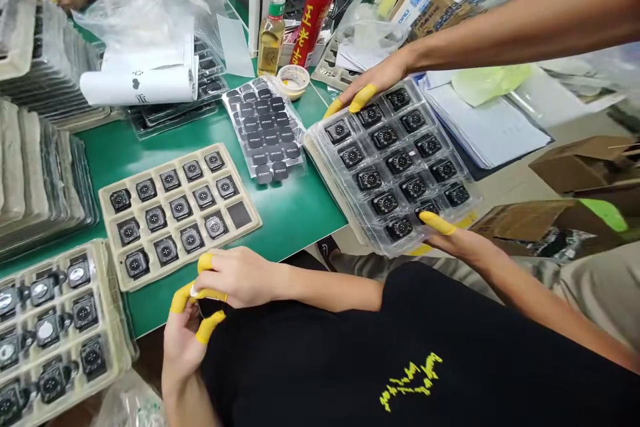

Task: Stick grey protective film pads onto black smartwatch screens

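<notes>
My left hand (184,333) is curled at the table's front edge, yellow finger cots on its thumb and a finger, closed around something dark that is mostly hidden against the black shirt. My right hand (240,278), also in yellow finger cots, meets it from the right with fingers pinched. A small white bit (194,291) shows between the two hands. Just beyond them lies a beige tray (144,217) of black smartwatch bodies (181,207), backs up. Its right-hand front pocket shows only a dark square. Another stacked tray (107,320) of watches is at the lower left.
A co-worker's hands (385,73) hold a stack of clear watch trays (367,147) at right. A sheet of dark labels (261,121), a tape roll (293,80), two bottles (315,10), a white roll (137,83) and tall tray stacks (37,173) occupy the green table (285,213).
</notes>
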`<state>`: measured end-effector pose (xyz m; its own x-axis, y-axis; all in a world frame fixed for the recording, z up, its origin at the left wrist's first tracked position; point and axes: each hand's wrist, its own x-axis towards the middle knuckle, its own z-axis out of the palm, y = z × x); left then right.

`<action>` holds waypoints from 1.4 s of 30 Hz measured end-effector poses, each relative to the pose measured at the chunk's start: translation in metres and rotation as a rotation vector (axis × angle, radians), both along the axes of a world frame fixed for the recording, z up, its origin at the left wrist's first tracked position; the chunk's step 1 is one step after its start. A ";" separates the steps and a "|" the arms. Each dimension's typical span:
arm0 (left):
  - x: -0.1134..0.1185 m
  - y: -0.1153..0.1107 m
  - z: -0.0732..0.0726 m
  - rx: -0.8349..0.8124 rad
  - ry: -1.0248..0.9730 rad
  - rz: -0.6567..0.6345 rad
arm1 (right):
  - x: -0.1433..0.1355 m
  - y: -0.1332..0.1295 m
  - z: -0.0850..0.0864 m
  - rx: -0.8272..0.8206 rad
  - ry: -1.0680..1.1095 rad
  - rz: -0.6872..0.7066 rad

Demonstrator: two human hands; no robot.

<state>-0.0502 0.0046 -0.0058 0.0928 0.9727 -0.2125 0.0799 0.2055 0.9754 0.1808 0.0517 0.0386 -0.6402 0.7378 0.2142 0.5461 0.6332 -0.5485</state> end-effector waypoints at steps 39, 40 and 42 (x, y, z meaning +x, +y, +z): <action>0.032 -0.072 -0.033 0.595 0.522 0.057 | 0.007 -0.078 -0.093 -0.235 0.427 -0.445; 0.035 -0.075 -0.032 0.611 0.592 0.045 | 0.006 -0.078 -0.092 -0.241 0.435 -0.452; 0.042 -0.078 -0.032 0.652 0.769 0.035 | 0.007 -0.076 -0.091 -0.251 0.461 -0.458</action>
